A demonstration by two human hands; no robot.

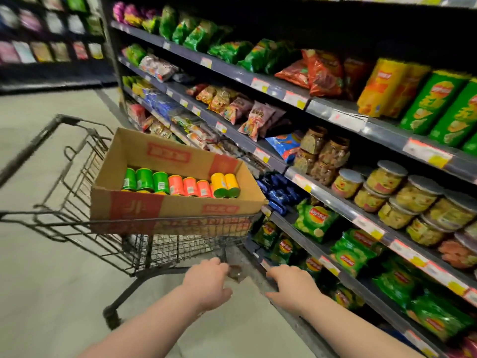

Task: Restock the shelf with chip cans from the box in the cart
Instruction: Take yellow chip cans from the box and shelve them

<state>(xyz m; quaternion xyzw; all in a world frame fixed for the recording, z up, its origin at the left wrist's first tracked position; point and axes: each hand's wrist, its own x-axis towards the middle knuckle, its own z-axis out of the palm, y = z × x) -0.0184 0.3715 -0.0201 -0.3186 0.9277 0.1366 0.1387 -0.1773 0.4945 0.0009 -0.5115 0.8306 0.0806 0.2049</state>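
Head view. The left hand (206, 282) is reaching, fingers loosely curled, at the black wire shopping cart's (77, 210) near corner; whether it grips cannot be told. The right hand (294, 285) is hovering relaxed, holding nothing. Green, orange and yellow cylindrical chip cans (180, 183) are lying in the open brown cardboard box (175, 208) sitting on the cart. Probably light, stiff, dentable: grasp mid-barrel. Green crinkled chip bags (316, 218) are showing "Lay's"; the box print is illegible.
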